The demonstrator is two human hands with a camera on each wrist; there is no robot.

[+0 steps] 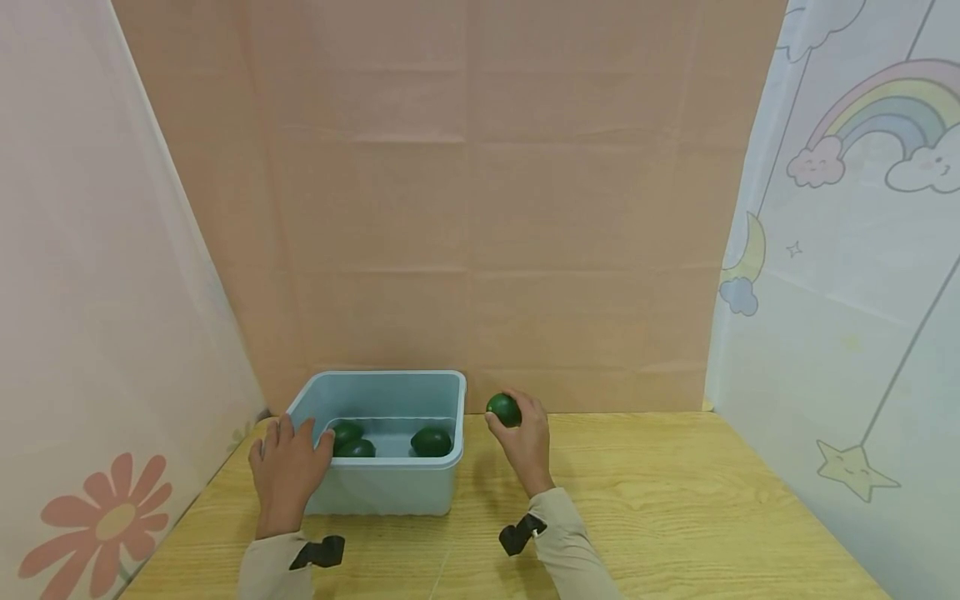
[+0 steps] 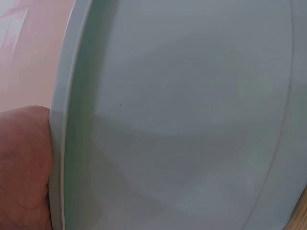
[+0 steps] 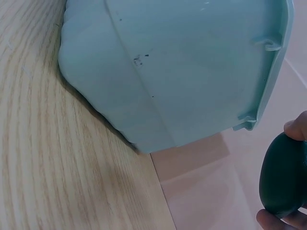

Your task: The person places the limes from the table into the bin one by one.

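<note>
A light blue plastic bin (image 1: 393, 492) stands on the wooden table, with several dark green avocados (image 1: 431, 442) inside. At its near left corner, my left hand (image 1: 288, 467) grips the rim, thumb toward the inside and the other fingers over the left side. The left wrist view has the bin's front wall (image 2: 192, 96) filling most of it. To the right of the bin, my right hand (image 1: 527, 437) pinches another avocado (image 1: 502, 409) between thumb and fingers, raised above the table. This held avocado (image 3: 283, 175) is upright in the right wrist view, beyond the bin's side wall (image 3: 192, 72).
The yellowish wooden table (image 1: 637, 500) extends to the right of the bin. A tan sheet (image 1: 480, 208) hangs close behind the bin. Pale patterned panels stand at the left (image 1: 112, 250) and right (image 1: 847, 350), with a flower, a rainbow and a star on them.
</note>
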